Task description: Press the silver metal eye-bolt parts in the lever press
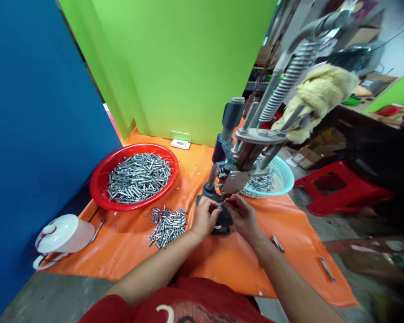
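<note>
My left hand [204,218] and my right hand [242,216] meet at the base of a hand press [245,152]. Together their fingertips pinch a small metal piece [220,206] right under the press head. Both hands are closed round it. A loose pile of small metal tubes [167,225] lies on the orange mat [128,242] just left of my left hand. Behind that pile a red bowl [104,172] holds several more of the same tubes. A light blue basket [284,177] with metal parts stands behind the press on the right.
A white lidded jug [61,235] stands at the mat's left corner. Blue and green panels wall in the left and back. A red plastic stool [340,188] and cardboard boxes lie to the right. A padded press lever [319,94] hangs overhead. Metal strips [326,268] lie at the mat's right.
</note>
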A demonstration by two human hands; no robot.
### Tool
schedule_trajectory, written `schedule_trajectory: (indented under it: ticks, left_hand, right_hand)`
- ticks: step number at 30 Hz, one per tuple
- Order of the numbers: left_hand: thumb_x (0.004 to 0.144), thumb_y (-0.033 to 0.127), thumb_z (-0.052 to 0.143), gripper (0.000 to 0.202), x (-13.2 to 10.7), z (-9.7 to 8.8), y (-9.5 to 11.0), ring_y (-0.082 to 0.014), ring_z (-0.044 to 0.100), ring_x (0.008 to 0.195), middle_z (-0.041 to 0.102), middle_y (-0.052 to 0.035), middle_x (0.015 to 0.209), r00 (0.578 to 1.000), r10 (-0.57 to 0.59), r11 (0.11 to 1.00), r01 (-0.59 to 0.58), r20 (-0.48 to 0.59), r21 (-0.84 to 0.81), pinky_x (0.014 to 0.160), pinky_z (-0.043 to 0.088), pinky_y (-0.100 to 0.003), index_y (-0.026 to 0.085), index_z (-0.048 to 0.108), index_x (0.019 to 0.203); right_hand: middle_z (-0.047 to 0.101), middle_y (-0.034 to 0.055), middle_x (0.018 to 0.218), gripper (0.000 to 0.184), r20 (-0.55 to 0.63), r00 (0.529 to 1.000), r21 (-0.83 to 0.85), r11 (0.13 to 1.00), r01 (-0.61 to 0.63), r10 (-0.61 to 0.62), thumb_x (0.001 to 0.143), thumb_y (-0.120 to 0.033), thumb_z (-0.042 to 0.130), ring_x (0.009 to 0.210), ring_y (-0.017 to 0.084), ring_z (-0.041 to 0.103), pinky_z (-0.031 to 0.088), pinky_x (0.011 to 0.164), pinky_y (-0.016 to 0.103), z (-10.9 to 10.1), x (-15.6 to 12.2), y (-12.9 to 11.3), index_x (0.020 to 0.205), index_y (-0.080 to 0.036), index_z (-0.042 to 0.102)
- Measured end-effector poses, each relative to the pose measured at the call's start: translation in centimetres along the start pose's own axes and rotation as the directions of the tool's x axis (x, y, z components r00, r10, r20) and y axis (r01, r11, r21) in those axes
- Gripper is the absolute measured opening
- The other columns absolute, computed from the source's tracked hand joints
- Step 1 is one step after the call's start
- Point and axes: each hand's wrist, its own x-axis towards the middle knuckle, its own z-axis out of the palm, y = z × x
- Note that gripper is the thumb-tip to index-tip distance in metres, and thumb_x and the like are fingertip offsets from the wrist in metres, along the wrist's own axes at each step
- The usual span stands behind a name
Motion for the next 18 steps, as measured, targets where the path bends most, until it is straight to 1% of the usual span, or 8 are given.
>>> schedule_trajectory:
  ticks: [3,5,8,11,13,15,16,18]
  left_hand:
    - [0.075,0.014,0.063,0.005,0.0,0.0,-0.1,-0.0124,0.05,0.076,0.051,-0.0003,0.08,1.0,0.0,1.0,0.0,0.0,-0.007,0.068,0.043,-0.024,0.017,0.059,0.076]
    - [0.075,0.014,0.063,0.005,0.0,0.0,-0.2,-0.0125,0.05,0.076,0.05,-0.0004,0.079,1.0,0.002,1.0,-0.002,0.003,-0.007,0.068,0.043,-0.024,0.017,0.059,0.076]
    - [0.075,0.014,0.063,0.004,0.0,0.0,-0.3,-0.0127,0.05,0.076,0.05,-0.0007,0.079,1.0,0.01,1.0,-0.01,-0.003,-0.008,0.068,0.042,-0.024,0.017,0.059,0.075]
    - [0.076,0.017,0.062,0.004,0.1,0.3,-0.5,-0.0127,0.048,0.077,0.048,-0.0011,0.082,0.997,0.068,0.998,-0.069,-0.023,-0.013,0.067,0.042,-0.024,0.018,0.062,0.08]
    - [0.078,0.018,0.06,0.004,0.2,0.6,-0.7,-0.0126,0.048,0.077,0.047,-0.0011,0.083,0.993,0.113,0.993,-0.114,-0.034,-0.021,0.069,0.042,-0.024,0.018,0.063,0.08]
    - [0.079,0.019,0.059,0.005,0.3,0.8,-0.9,-0.0123,0.047,0.077,0.046,-0.0008,0.081,0.991,0.125,0.991,-0.126,-0.04,-0.036,0.068,0.041,-0.024,0.018,0.063,0.075]
    - [0.079,0.02,0.059,0.008,0.4,0.9,-1.0,-0.0121,0.047,0.076,0.046,-0.0006,0.08,0.992,0.118,0.992,-0.12,-0.042,-0.05,0.068,0.041,-0.024,0.017,0.062,0.072]
    - [0.079,0.022,0.061,0.011,0.4,1.1,-1.2,-0.0116,0.047,0.073,0.045,-0.0004,0.078,0.994,0.093,0.991,-0.098,-0.051,-0.087,0.066,0.041,-0.024,0.017,0.061,0.069]
  right_hand:
    - [0.06,0.0026,0.079,0.011,0.054,0.995,-0.104,0.99,0.09,-0.085,0.085,-0.028,0.056,0.072,0.011,0.058,0.048,0.066,0.023,-0.6,0.4,-0.5,0.084,-0.017,0.056]
    - [0.06,0.0031,0.081,0.008,0.101,0.987,-0.144,0.98,0.138,-0.125,0.085,-0.026,0.056,0.075,0.012,0.058,0.048,0.067,0.023,-1.0,0.7,-1.0,0.085,-0.018,0.055]
    - [0.06,0.0028,0.079,0.008,0.128,0.981,-0.172,0.971,0.166,-0.145,0.086,-0.026,0.056,0.073,0.011,0.058,0.048,0.065,0.022,-1.3,1.1,-1.6,0.084,-0.018,0.056]
    - [0.059,0.0025,0.074,0.013,0.125,0.983,-0.191,0.968,0.16,-0.138,0.084,-0.03,0.058,0.068,0.011,0.057,0.047,0.061,0.022,-0.9,1.0,-1.6,0.081,-0.017,0.057]
    - [0.06,0.003,0.072,0.017,0.144,0.983,-0.182,0.974,0.137,-0.111,0.083,-0.032,0.059,0.065,0.011,0.056,0.046,0.059,0.022,-0.8,0.9,-1.3,0.078,-0.016,0.059]
    - [0.061,0.0033,0.071,0.02,0.197,0.979,-0.124,0.99,0.073,-0.048,0.08,-0.035,0.062,0.064,0.011,0.056,0.046,0.058,0.022,-1.5,1.5,-1.0,0.076,-0.016,0.061]
    - [0.062,0.0032,0.071,0.022,0.201,0.979,-0.076,0.997,0.018,-0.003,0.078,-0.037,0.063,0.064,0.011,0.057,0.046,0.058,0.022,-2.3,2.4,-1.1,0.076,-0.015,0.062]
    - [0.063,0.0035,0.071,0.029,0.127,0.988,0.029,0.995,-0.098,0.093,0.074,-0.041,0.065,0.062,0.011,0.057,0.045,0.056,0.022,-4.9,5.2,-1.9,0.08,-0.013,0.062]
